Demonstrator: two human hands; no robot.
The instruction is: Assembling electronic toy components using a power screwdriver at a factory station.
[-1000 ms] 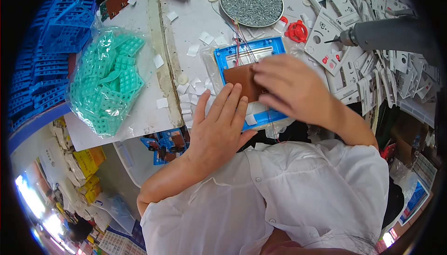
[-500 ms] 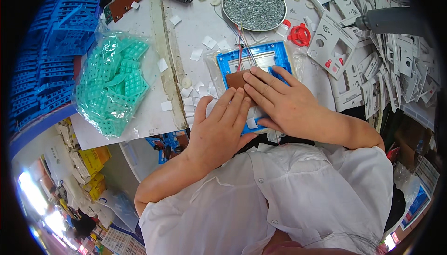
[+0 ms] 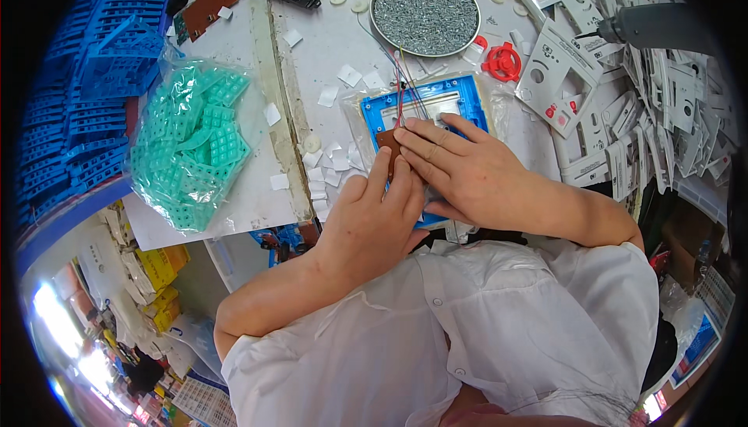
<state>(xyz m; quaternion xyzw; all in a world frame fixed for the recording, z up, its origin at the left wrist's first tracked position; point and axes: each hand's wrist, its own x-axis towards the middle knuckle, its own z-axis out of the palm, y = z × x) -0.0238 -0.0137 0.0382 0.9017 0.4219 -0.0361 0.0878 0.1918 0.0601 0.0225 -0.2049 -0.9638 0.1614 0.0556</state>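
Observation:
A blue plastic housing point(image 3: 473, 98) lies in front of me, with a pale window frame in its upper part. Over its lower part sits a brown circuit board point(image 3: 386, 140), mostly covered by my hands. Thin coloured wires run up from the board. My right hand point(image 3: 460, 164) lies across the board with its fingers stretched out and its thumb toward the housing's lower edge. At the board's left side, my left hand point(image 3: 370, 209) rests its bent fingertips on it, thumb apart and little finger curled. Neither hand visibly grips anything.
A round tray of small screws point(image 3: 425, 12) stands beyond the housing. At left are a bag of green keypads point(image 3: 195, 142) and stacked blue parts point(image 3: 62, 115). White panels point(image 3: 561, 76), a red ring part point(image 3: 501, 62) and a grey power screwdriver point(image 3: 654, 27) occupy the right.
My left hand's fingers have bent more, and the little finger has curled in. My right hand has shifted slightly left over the board, and less of the board shows.

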